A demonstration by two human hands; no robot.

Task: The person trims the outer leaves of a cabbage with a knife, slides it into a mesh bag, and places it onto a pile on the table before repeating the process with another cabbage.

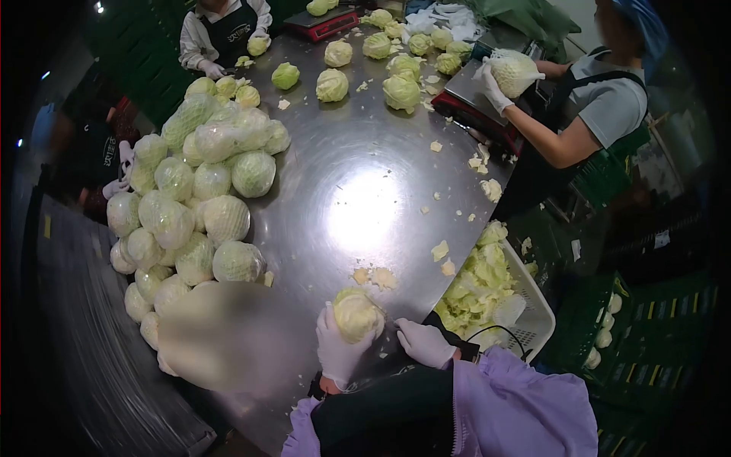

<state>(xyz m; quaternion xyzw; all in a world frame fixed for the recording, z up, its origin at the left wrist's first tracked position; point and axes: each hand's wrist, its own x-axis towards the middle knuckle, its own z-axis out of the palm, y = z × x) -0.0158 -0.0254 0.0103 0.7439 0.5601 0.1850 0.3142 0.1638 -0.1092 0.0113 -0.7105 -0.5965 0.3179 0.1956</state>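
Observation:
A pale green cabbage (356,315) is at the near edge of the metal table (304,206). My left hand (344,346), in a white glove, is wrapped round its left and lower side. Just right of the cabbage is my right hand (426,343), also gloved, with its fingers curled together near the cabbage and apart from it. Whatever those fingers may hold is too small to make out. Cut stem pieces (375,278) lie on the table beyond the cabbage.
Wrapped cabbages (226,219) are heaped at left. A white basket (539,316) of leaves stands at right. Across the table, one person (228,34) handles cabbages; another (586,107) holds a netted cabbage over a scale (480,107). A blurred patch covers the lower left.

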